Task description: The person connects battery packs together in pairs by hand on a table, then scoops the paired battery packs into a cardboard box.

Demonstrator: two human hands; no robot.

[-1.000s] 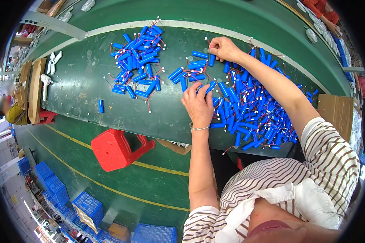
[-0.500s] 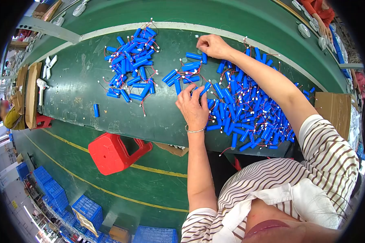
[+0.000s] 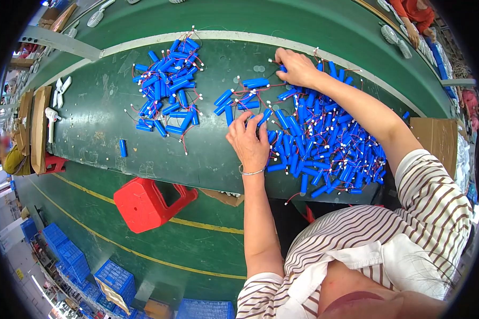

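Many blue cylinders with red and black wires and white connectors lie on the green table. My right hand (image 3: pixel 296 67) is closed on a blue cylinder (image 3: pixel 283 68), partly hidden under its fingers, near the far edge of the large pile (image 3: pixel 324 133). Lower down, my left hand (image 3: pixel 249 142) has curved, separated fingers, their tips touching or very near blue cylinders (image 3: pixel 265 116) at the pile's left side. Between the hands and a second pile (image 3: pixel 167 80) lies a small loose group (image 3: pixel 247 98). One lone cylinder (image 3: pixel 123 148) sits farther left.
Cardboard (image 3: pixel 40 127) and a white handheld fan body (image 3: pixel 51 119) are at the table's left end. A red stool (image 3: pixel 138 204) stands below the near edge. A cardboard box (image 3: pixel 434 141) is at the right. Across, a co-worker's hand (image 3: pixel 413 36) shows.
My right hand has gone from a pinch near a white connector to a hold on a blue cylinder, moving right. The small group beside it has shifted slightly. The view has drifted slightly.
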